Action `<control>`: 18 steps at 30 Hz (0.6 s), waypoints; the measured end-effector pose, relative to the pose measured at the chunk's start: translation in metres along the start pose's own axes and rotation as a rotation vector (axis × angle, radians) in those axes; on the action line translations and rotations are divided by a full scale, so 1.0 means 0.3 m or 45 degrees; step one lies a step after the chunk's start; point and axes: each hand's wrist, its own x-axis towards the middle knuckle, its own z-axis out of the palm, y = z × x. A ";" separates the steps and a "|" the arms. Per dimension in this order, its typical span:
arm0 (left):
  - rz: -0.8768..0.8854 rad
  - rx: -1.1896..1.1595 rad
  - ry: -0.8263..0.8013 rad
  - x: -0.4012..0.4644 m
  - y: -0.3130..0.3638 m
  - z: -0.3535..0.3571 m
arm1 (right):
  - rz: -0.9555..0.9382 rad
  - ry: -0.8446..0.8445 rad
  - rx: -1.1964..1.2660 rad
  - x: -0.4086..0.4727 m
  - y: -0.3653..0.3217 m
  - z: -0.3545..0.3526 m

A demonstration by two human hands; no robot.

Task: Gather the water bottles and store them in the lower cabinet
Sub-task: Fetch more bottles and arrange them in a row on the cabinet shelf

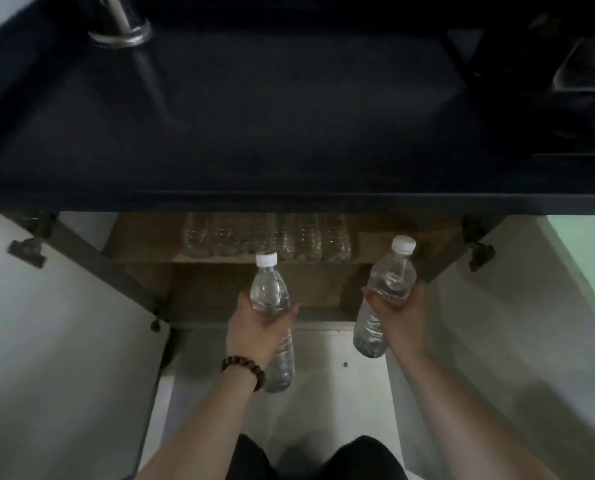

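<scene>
While you crouch before the open lower cabinet (pixel 219 289), you hold 2 water bottles, 1 in each hand. Your left hand (pixel 254 327) grips the left bottle (pixel 270 296) about its middle, fingers curled round the body, white cap pointing toward the cabinet. Your right hand (pixel 398 310) grips the right bottle (pixel 389 282) the same way, fingers wrapped round its waist, the bottle tilted with its cap up and to the right. Both bottles are in the air in front of the opening, well apart from each other; neither rests on a shelf yet.

A row of stored bottles (pixel 268 237) already lies on the upper shelf (pixel 143 251) inside, packed side by side. Both cabinet doors (pixel 64 306) stand open to either side. The dark desk (pixel 254 133) overhangs the opening and shades the interior; the space below the shelf is too dim to judge.

Risks noted, as judgement:
1. The stored row looks tightly packed and sits near the shelf edge. Pushing a new bottle in could nudge 1 loose and roll it out.
2. The bottles are smooth and round. Laid on their sides without support, they may roll forward.
3. Placing both at once leaves no free hand to steady the row.
4. Poor light may cause you to misjudge the shelf lip and strike it with a cap.
</scene>
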 end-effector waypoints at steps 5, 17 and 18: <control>0.116 -0.149 -0.027 0.227 -0.095 0.182 | -0.105 0.005 0.119 0.236 0.129 0.117; 0.298 -0.276 -0.389 0.540 0.122 0.242 | -0.175 -0.008 -0.001 0.603 0.102 0.271; 0.304 -0.256 -0.398 0.547 0.150 0.239 | -0.150 -0.031 -0.017 0.613 0.098 0.275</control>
